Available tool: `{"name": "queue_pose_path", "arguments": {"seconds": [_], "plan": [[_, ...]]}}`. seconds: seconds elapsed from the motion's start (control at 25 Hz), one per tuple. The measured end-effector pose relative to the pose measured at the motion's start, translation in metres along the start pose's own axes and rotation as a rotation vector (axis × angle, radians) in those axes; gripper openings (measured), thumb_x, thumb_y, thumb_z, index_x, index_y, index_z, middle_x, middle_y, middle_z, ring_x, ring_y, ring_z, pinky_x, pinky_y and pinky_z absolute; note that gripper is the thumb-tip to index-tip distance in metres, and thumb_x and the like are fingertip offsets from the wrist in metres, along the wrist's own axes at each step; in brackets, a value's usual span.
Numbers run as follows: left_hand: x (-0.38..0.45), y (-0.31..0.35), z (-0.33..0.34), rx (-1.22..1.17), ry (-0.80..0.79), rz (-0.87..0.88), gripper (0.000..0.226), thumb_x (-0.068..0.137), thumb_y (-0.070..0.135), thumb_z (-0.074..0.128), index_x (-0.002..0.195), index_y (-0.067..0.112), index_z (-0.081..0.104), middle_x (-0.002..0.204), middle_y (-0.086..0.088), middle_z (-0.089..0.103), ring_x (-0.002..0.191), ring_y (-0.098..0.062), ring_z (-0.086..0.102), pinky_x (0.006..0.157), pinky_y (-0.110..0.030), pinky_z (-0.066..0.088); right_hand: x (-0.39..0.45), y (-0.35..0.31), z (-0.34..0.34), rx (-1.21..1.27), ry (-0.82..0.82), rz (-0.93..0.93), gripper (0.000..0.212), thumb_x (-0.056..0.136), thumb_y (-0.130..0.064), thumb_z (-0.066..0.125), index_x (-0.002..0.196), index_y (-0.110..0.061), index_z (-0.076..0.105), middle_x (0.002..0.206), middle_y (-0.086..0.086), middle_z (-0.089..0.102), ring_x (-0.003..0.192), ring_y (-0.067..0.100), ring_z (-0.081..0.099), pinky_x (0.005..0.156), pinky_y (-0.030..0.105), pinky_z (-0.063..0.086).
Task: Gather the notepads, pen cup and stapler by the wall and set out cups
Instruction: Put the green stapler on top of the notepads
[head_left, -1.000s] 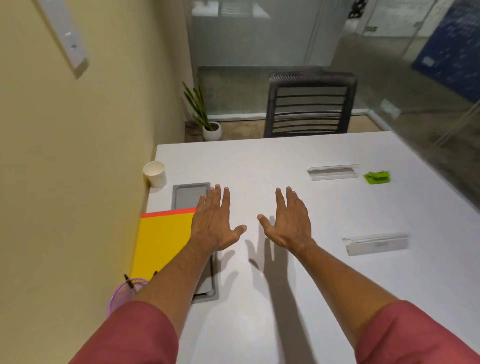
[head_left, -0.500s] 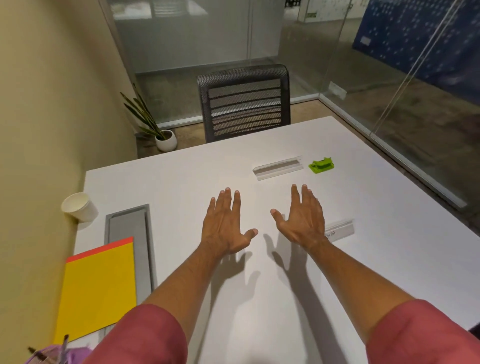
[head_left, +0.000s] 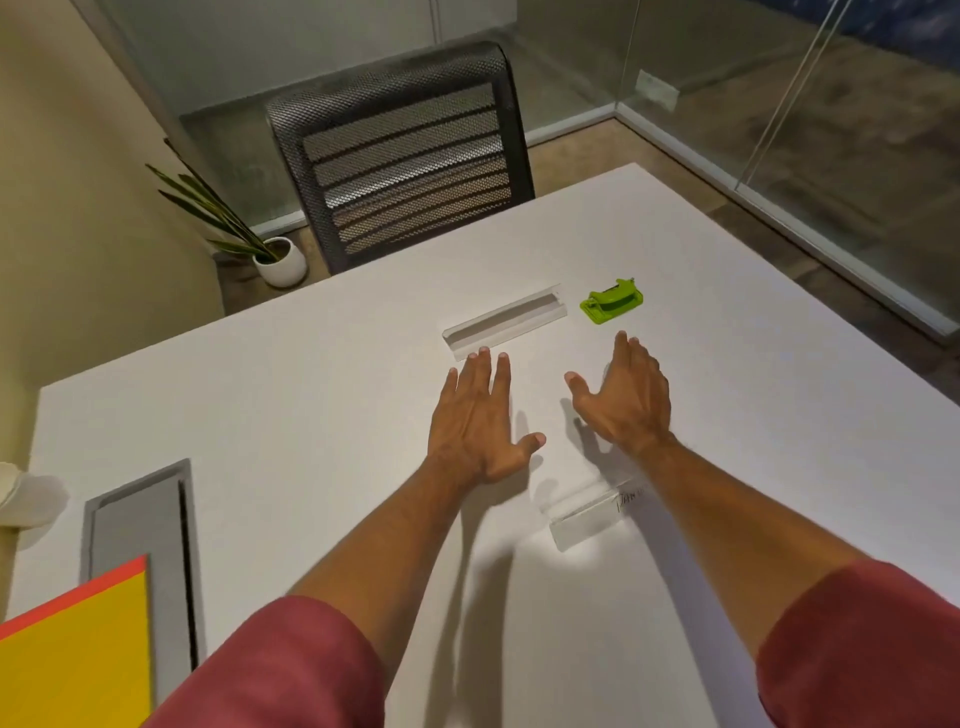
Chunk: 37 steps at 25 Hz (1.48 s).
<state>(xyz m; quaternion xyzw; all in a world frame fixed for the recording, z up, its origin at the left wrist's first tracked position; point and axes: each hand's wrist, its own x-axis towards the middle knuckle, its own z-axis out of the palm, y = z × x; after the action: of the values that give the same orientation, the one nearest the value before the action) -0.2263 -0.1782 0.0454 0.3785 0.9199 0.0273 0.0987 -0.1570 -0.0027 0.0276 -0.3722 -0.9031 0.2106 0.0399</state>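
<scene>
A small lime-green stapler (head_left: 611, 302) lies on the white table (head_left: 311, 395), far right of centre. My right hand (head_left: 626, 397) hovers open just short of it, fingertips a little below the stapler. My left hand (head_left: 480, 415) is open beside it, palm down, fingertips near a clear acrylic name holder (head_left: 503, 323). A yellow notepad (head_left: 72, 654) with a red top edge lies at the lower left by the wall. A white paper cup (head_left: 8, 491) shows partly at the left edge. The pen cup is out of view.
A second clear name holder (head_left: 587, 514) lies under my right forearm. A grey cable hatch (head_left: 140, 551) is set into the table near the notepad. A black mesh chair (head_left: 400, 156) stands at the far side, a potted plant (head_left: 275, 260) on the floor, glass walls at right.
My view has swung right and forward. Both open hands have moved away from the notepad toward the stapler and the far name holder. The purple pen cup has left the view.
</scene>
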Motion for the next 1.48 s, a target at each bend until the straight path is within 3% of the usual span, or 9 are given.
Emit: {"name": "queue_pose_path", "arguments": {"seconds": [0.24, 0.36, 0.44, 0.6, 0.68, 0.8, 0.92, 1.2, 1.48], "plan": [[0.017, 0.0, 0.007, 0.0, 0.055, 0.007, 0.102, 0.083, 0.071, 0.038, 0.154, 0.013, -0.006, 0.163, -0.013, -0.009, 0.151, -0.028, -0.007, 0.122, -0.043, -0.002, 0.049, -0.008, -0.001, 0.263, 0.137, 0.085, 0.065, 0.092, -0.039, 0.06, 0.142, -0.001, 0.043, 0.14, 0.019, 0.053, 0.133, 0.034, 0.046, 0.108, 0.042, 0.037], [0.011, -0.004, 0.006, -0.038, 0.1, 0.034, 0.101, 0.082, 0.07, 0.04, 0.154, 0.014, -0.004, 0.163, -0.012, -0.007, 0.151, -0.027, -0.005, 0.121, -0.041, -0.002, 0.071, -0.012, -0.003, 0.549, 0.168, 0.259, 0.042, 0.09, -0.031, 0.065, 0.121, -0.003, 0.061, 0.124, 0.015, 0.066, 0.121, 0.033, 0.057, 0.098, 0.037, 0.045], [0.061, -0.015, 0.048, -0.066, 0.024, -0.02, 0.101, 0.082, 0.07, 0.041, 0.154, 0.016, -0.004, 0.163, -0.011, -0.007, 0.151, -0.026, -0.006, 0.122, -0.041, -0.001, 0.145, 0.002, 0.051, 0.684, 0.163, 0.469, 0.036, 0.085, -0.031, 0.068, 0.111, -0.006, 0.067, 0.117, 0.015, 0.069, 0.113, 0.034, 0.062, 0.095, 0.039, 0.051], [0.057, -0.013, 0.047, -0.049, 0.031, 0.012, 0.101, 0.083, 0.07, 0.041, 0.154, 0.016, -0.006, 0.163, -0.01, -0.008, 0.151, -0.026, -0.006, 0.123, -0.041, 0.001, 0.168, 0.006, 0.05, 0.961, 0.164, 0.671, 0.027, 0.083, -0.026, 0.073, 0.103, -0.01, 0.064, 0.106, 0.006, 0.066, 0.095, 0.026, 0.066, 0.09, 0.036, 0.055], [0.055, -0.011, 0.046, -0.07, 0.042, 0.021, 0.101, 0.083, 0.07, 0.042, 0.154, 0.015, -0.004, 0.163, -0.011, -0.007, 0.151, -0.027, -0.004, 0.121, -0.04, 0.001, 0.177, 0.005, 0.046, 1.09, 0.195, 0.738, 0.015, 0.082, -0.022, 0.071, 0.084, -0.014, 0.058, 0.09, 0.002, 0.063, 0.083, 0.022, 0.061, 0.083, 0.031, 0.054], [0.055, -0.018, 0.047, -0.06, 0.034, 0.012, 0.101, 0.083, 0.069, 0.044, 0.154, 0.013, -0.002, 0.163, -0.012, -0.005, 0.151, -0.028, -0.003, 0.121, -0.04, 0.001, 0.186, 0.006, 0.049, 1.281, 0.217, 0.806, 0.031, 0.076, -0.012, 0.072, 0.068, -0.02, 0.044, 0.08, 0.0, 0.061, 0.062, 0.014, 0.055, 0.073, 0.032, 0.06], [0.053, -0.021, 0.047, -0.052, 0.02, 0.002, 0.101, 0.083, 0.069, 0.044, 0.154, 0.012, -0.001, 0.163, -0.013, -0.005, 0.151, -0.028, -0.003, 0.121, -0.039, 0.0, 0.184, 0.004, 0.046, 1.37, 0.223, 0.831, 0.03, 0.077, -0.004, 0.074, 0.074, -0.017, 0.047, 0.082, 0.002, 0.06, 0.062, 0.012, 0.057, 0.042, 0.019, 0.049], [0.039, -0.014, 0.037, -0.12, -0.002, -0.01, 0.099, 0.084, 0.068, 0.044, 0.155, 0.016, -0.001, 0.164, -0.009, -0.006, 0.151, -0.024, -0.005, 0.118, -0.034, -0.004, 0.143, 0.011, 0.033, 1.452, 0.23, 0.718, 0.021, 0.084, 0.0, 0.068, 0.069, -0.012, 0.059, 0.076, 0.004, 0.058, 0.061, 0.01, 0.057, 0.046, 0.013, 0.049], [0.01, -0.011, 0.009, -0.281, 0.02, -0.052, 0.095, 0.085, 0.059, 0.052, 0.155, 0.015, 0.006, 0.164, -0.008, 0.003, 0.151, -0.023, 0.002, 0.12, -0.033, 0.006, 0.086, -0.015, 0.001, 1.282, 0.145, 0.6, 0.028, 0.083, 0.0, 0.065, 0.062, -0.014, 0.052, 0.061, 0.002, 0.049, 0.034, 0.005, 0.046, 0.03, 0.012, 0.033]]}}
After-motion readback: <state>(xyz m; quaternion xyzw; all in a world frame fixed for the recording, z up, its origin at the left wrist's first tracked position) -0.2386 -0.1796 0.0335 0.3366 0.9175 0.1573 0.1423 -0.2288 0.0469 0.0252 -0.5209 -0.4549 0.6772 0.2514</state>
